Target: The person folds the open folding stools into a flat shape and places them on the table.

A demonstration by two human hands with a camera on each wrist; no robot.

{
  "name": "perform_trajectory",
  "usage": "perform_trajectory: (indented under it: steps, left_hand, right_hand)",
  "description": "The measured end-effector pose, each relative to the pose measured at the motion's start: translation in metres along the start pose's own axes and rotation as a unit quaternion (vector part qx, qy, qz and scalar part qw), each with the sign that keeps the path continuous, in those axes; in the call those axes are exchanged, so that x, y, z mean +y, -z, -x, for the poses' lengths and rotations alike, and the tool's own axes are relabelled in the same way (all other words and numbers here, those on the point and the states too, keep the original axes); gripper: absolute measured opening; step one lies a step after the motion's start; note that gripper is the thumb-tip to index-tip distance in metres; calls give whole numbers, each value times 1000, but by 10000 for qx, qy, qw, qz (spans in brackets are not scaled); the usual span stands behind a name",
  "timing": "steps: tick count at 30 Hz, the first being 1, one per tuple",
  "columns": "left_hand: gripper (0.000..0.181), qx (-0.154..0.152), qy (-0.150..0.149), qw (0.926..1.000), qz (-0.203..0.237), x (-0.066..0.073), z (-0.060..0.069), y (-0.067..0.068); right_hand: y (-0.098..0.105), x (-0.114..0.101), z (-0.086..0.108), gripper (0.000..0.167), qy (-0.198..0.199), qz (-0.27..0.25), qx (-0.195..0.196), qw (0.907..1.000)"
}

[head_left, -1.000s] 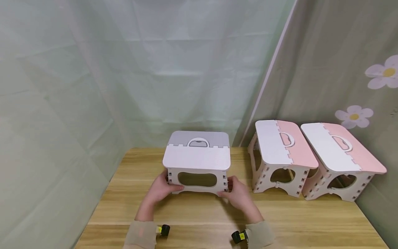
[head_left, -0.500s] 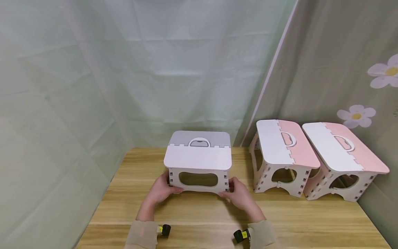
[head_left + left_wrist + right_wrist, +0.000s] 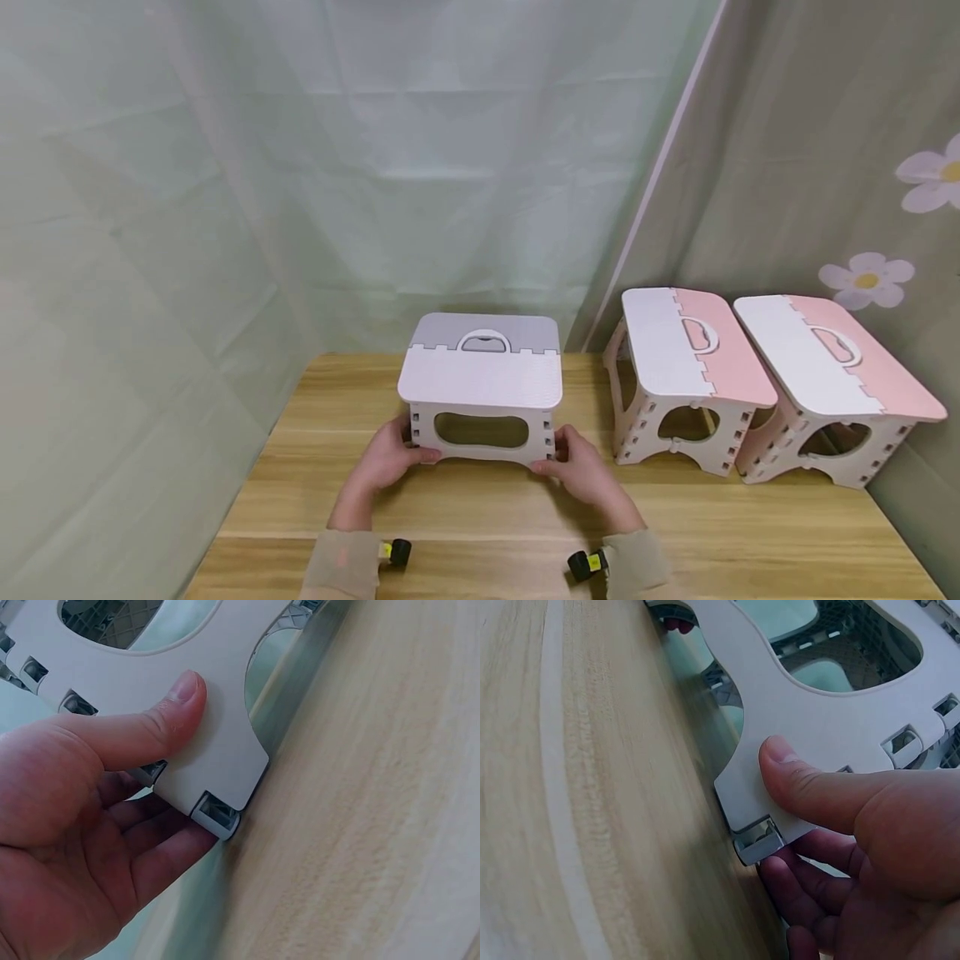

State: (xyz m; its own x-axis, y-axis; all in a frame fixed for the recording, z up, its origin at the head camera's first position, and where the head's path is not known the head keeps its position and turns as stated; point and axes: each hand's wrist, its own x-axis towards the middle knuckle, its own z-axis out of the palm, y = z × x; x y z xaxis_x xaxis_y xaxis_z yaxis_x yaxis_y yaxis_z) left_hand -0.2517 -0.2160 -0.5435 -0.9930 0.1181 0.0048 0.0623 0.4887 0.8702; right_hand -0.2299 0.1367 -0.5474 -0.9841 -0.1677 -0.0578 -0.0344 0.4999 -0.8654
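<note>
Here, we gripped the grey-and-white folding stool (image 3: 480, 379) low at both front corners, our left hand (image 3: 388, 457) laying its thumb on the front panel (image 3: 482, 454) with fingers tucked behind the edge, and our right hand (image 3: 579, 471) pinching the opposite corner the same way. The stool stood upright on the wooden table (image 3: 480, 525), near its far edge, a carry handle (image 3: 483, 332) set into its top, while to our right we had two pink-and-white folding stools (image 3: 663, 346) side by side before a flower-printed curtain (image 3: 787, 167)
</note>
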Motion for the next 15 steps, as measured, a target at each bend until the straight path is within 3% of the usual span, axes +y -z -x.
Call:
perform_trajectory:
  steps: [15]
  left_hand:
    - [65, -51, 78, 10000, -9, 3, 4, -1]
  right_hand:
    - [0, 0, 0, 45, 20, -118, -54, 9999]
